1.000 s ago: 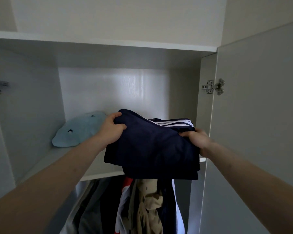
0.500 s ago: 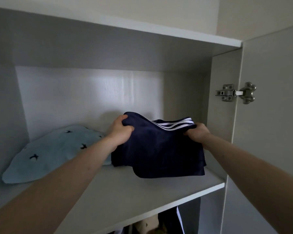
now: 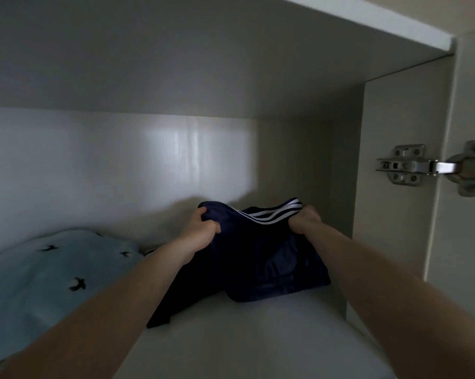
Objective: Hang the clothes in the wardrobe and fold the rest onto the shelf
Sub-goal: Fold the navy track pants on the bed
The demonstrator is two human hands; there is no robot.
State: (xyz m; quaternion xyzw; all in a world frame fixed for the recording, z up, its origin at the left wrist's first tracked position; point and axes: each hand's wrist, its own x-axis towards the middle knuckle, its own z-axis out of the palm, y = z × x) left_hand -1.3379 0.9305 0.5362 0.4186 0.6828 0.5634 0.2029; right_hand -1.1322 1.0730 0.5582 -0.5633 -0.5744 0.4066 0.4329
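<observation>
Head view: left hand (image 3: 200, 231) and right hand (image 3: 304, 221) clench the soft, light navy garment (image 3: 258, 258) by its far corners, near the shelf (image 3: 244, 337) back-right corner.

Two bare forearms are seen, without any sleeve, watch or bracelet on the parts that are shown. The left hand (image 3: 200, 231) and the right hand (image 3: 306, 221) are bare too; no glove and no ring can be made out. The fingernails are hidden.

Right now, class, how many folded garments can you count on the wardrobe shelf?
2. A light blue garment lies at the left; a navy striped garment sits right of it, gripped by both hands. Arms may hide more.
</observation>
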